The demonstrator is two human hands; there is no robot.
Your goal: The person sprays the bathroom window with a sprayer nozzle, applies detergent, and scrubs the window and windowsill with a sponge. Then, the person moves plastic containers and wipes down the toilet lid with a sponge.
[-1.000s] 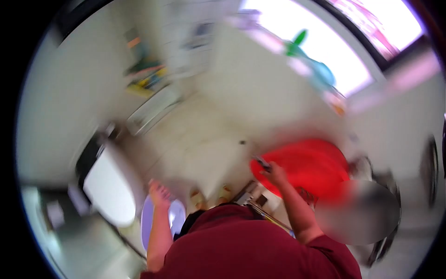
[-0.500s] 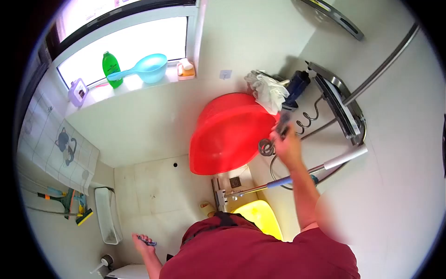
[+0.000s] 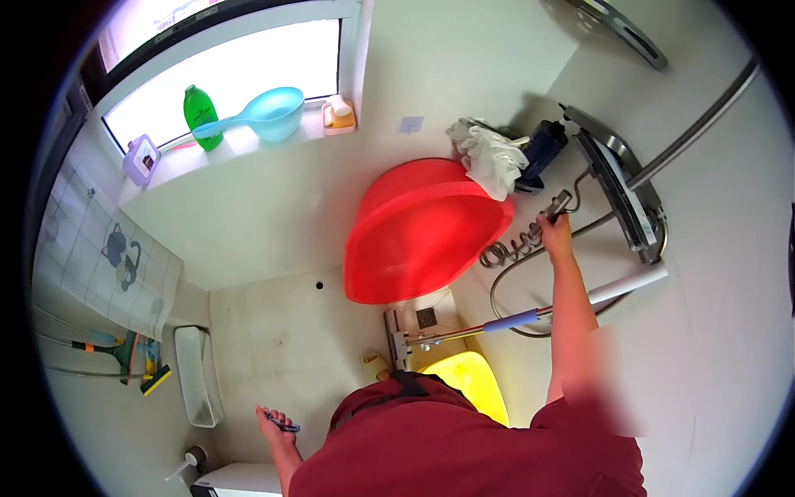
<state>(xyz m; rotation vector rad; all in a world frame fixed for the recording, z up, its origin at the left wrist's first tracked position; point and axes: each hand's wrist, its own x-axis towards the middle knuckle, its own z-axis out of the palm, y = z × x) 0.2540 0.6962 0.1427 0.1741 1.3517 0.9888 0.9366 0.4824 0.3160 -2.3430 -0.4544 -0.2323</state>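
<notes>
My right hand (image 3: 556, 232) is closed around a metal sprayer (image 3: 561, 201) with a coiled hose (image 3: 507, 251), beside the shower shelf on the right wall. Just left of it a large red basin (image 3: 422, 240) leans against the wall, with white gloves (image 3: 490, 159) hanging over its upper right edge. My left hand (image 3: 275, 422), low on the left above the floor, is closed on a small dark object (image 3: 283, 426) that I cannot make out.
A blue dipper (image 3: 277, 114), green bottle (image 3: 200, 116) and purple bottle (image 3: 142, 159) stand on the windowsill. A mop handle (image 3: 511, 321) slants over a yellow basin (image 3: 470, 383). A dark blue bottle (image 3: 543, 151) stands near the metal shelf (image 3: 617, 182). A white bin (image 3: 197, 374) sits at left.
The view has swung right from the toilet side to the window and shower corner. My right hand has moved with the sprayer from over the red basin to the coiled hose by the shelf.
</notes>
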